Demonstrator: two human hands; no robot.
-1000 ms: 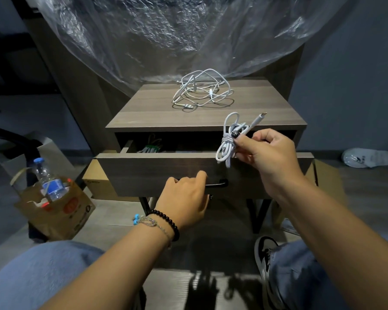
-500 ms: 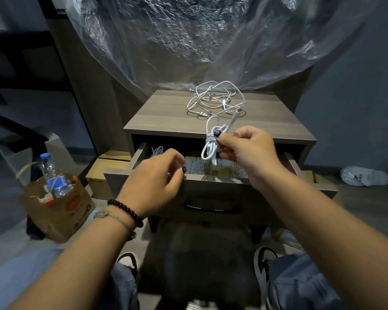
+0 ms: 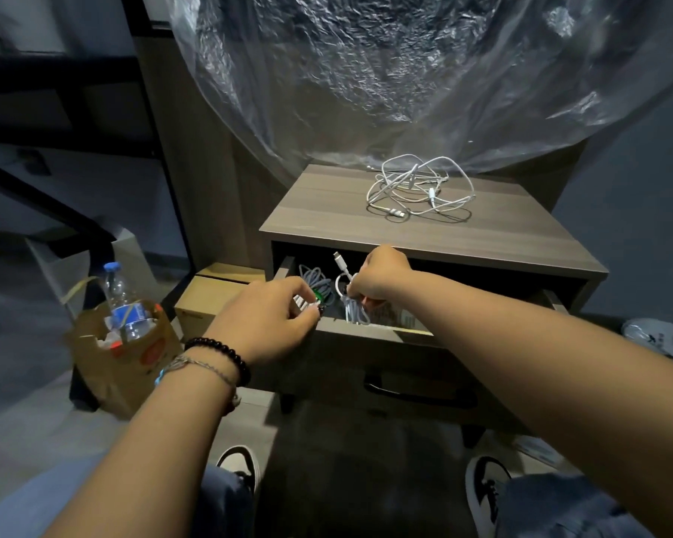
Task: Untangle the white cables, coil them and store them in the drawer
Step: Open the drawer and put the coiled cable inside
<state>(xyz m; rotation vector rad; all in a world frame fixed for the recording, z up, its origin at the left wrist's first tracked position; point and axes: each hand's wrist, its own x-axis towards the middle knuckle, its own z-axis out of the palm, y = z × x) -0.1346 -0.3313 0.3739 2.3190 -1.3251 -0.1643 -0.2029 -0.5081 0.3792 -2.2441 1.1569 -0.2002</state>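
I see the coiled white cable inside the open drawer, its plug sticking up, with my right hand curled around it from above. My left hand sits at the drawer's front left corner, fingertips pinched on something small there; what it is I cannot tell. A grey cable bundle lies in the drawer's left part, just beside the coil. On top of the nightstand the tangled white cables lie in a loose heap, well apart from both hands. A paper bag with a water bottle stands on the floor to the left.
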